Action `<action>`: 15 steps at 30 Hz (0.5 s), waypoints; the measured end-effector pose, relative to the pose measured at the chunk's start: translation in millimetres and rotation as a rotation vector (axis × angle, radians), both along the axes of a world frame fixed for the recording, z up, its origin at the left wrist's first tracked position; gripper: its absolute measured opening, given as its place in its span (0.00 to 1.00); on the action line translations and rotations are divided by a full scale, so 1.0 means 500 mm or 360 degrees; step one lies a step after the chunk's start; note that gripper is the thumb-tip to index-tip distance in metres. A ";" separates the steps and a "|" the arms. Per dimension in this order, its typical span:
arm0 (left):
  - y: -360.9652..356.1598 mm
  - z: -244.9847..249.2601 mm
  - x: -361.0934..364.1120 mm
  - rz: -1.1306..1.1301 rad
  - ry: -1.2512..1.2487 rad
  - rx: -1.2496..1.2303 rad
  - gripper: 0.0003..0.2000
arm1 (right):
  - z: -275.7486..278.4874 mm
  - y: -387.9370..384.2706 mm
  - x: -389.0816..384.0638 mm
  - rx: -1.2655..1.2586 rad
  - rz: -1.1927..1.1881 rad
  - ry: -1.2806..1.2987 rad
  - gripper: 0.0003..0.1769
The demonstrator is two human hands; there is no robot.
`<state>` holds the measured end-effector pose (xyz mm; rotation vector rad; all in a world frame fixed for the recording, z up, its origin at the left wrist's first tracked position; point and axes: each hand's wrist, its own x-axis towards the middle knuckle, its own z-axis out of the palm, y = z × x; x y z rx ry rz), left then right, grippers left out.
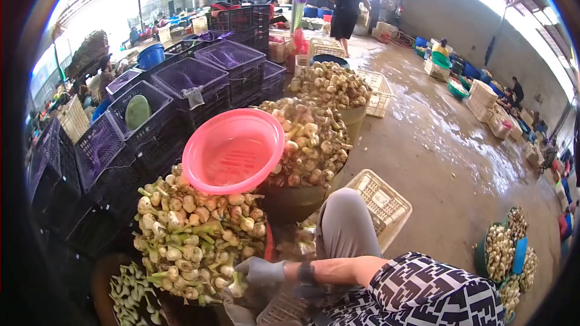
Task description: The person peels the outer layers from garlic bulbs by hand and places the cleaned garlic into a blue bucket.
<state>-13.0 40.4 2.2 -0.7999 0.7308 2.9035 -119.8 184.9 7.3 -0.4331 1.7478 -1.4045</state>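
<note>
My right hand [264, 270], in a grey glove and with a dark watch at the wrist, reaches to the edge of a heap of garlic [187, 235]. Its fingers are closed on a garlic bulb [238, 286] with a green stem. Just below that bulb is my left hand [237, 313], also gloved and partly cut off by the bottom of the view. Its fingers look curled; what is in them is hidden. At the lower left, a container holds cut green stems [128, 293].
A pink basin [232, 151] rests on the heap's far side. Behind it stand more piles of garlic [314, 139]. Black crates [187, 78] are stacked on the left; a cream crate [383, 199] lies beside my knee. Wet floor [435, 102] stretches right, and a person [348, 6] walks farther back.
</note>
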 end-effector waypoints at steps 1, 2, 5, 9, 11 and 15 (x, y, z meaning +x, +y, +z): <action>0.004 0.018 -0.001 0.0044 -0.0037 0.0054 0.13 | 0.039 0.001 0.005 0.0113 -0.0007 -0.0016 0.26; 0.004 0.026 -0.003 0.0090 -0.0070 0.0110 0.13 | 0.030 -0.003 -0.002 0.0092 0.0020 0.0260 0.25; 0.001 -0.036 -0.012 0.0101 0.0080 -0.0457 0.14 | -0.002 -0.014 -0.010 0.0034 0.0073 0.0769 0.21; 0.014 -0.061 -0.024 0.0284 0.0124 -0.1126 0.21 | 0.014 -0.024 0.014 -0.0273 -0.0119 0.0568 0.17; -0.007 -0.028 -0.010 0.0069 0.0088 -0.0418 0.22 | 0.066 -0.010 0.003 -0.0104 -0.0084 0.0008 0.16; -0.022 -0.028 -0.022 0.0051 0.0065 -0.0641 0.21 | 0.005 -0.001 -0.023 -0.0728 0.0367 0.0967 0.11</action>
